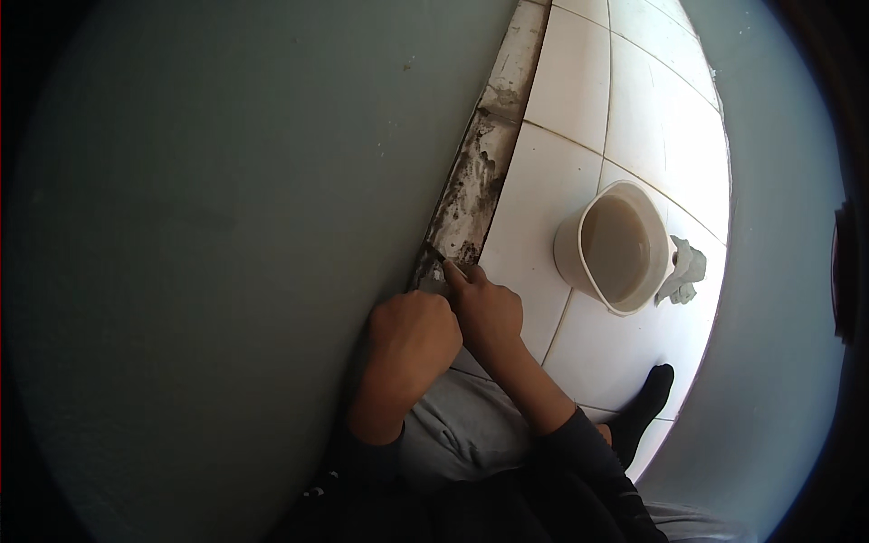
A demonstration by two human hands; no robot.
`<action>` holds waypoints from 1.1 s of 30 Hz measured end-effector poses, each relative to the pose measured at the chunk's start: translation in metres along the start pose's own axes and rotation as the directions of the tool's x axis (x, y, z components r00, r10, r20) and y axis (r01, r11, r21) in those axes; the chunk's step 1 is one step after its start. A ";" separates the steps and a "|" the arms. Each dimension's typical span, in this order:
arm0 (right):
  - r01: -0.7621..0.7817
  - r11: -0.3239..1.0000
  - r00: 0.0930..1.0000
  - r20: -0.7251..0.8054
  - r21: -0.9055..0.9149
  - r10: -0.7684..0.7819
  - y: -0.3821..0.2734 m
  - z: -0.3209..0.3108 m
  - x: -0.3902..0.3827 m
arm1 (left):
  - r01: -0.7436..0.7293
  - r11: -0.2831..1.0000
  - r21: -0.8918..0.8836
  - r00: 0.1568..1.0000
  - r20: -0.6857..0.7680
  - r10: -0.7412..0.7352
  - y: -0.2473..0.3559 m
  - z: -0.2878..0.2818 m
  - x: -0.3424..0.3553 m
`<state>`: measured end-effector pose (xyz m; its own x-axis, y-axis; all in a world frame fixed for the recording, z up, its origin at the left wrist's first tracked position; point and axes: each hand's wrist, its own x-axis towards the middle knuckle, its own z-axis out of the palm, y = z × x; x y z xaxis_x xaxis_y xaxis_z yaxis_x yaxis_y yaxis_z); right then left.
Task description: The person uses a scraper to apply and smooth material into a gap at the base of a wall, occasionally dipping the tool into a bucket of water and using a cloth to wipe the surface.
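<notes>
Your left hand [412, 339] is fisted around a small scraper [437, 279] at centre frame, your right hand [487, 308] pressing its forefinger onto the blade against the grimy baseboard strip [471, 195]. Right of centre, a white bucket [568, 258] holds murky brown water, crumpled rag [685, 270] beside it.

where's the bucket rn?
Head view, right of centre: the white bucket of murky water sits on the tiled floor, a crumpled rag at its right.

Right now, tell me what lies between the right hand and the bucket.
Only bare white floor tile separates the right hand from the bucket, head view.
</notes>
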<state>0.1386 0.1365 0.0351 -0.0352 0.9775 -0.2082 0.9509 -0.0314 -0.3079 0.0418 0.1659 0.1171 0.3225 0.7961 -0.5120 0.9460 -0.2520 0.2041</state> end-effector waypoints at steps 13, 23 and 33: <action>-0.031 0.999 0.999 0.029 0.037 0.030 -0.008 0.002 -0.013 | -0.001 1.000 -0.011 1.000 -0.006 0.001 0.000 -0.001 0.000; -0.037 0.998 0.999 -0.034 0.052 0.039 -0.003 0.000 -0.006 | -0.002 1.000 -0.011 1.000 0.024 0.002 0.000 0.002 0.002; -0.030 0.999 1.000 -0.001 0.041 0.030 -0.005 0.005 -0.009 | 0.002 1.000 -0.006 0.999 0.054 -0.001 0.001 -0.001 0.001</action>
<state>0.1323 0.1269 0.0340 -0.0067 0.9763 -0.2164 0.9382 -0.0687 -0.3391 0.0431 0.1674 0.1179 0.3227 0.7653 -0.5569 0.9462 -0.2473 0.2085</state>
